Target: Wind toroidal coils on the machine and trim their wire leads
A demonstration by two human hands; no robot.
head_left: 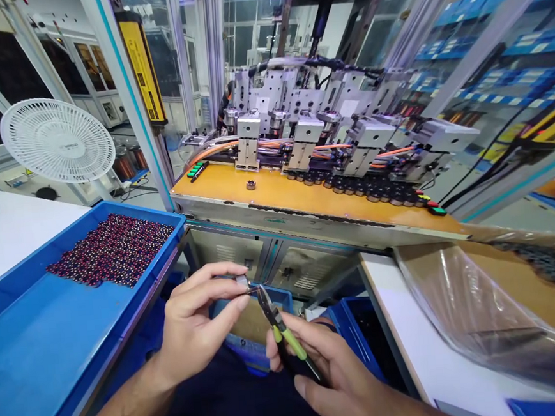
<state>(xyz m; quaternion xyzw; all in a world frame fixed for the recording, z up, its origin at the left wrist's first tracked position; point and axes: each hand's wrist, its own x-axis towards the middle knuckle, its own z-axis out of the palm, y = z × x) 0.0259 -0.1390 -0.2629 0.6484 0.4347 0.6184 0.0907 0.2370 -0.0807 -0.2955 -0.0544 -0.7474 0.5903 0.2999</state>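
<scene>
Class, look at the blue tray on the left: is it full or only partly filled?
Partly filled: small dark parts cover only the far end of the blue tray; the near floor is bare.

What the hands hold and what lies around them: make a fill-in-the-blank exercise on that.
Of the left hand and right hand, the ____ holds the cutters.
The small part is pinched in the ____ hand.
The dark beads lie in a ____ tray.
Missing: right, left, blue.
</scene>
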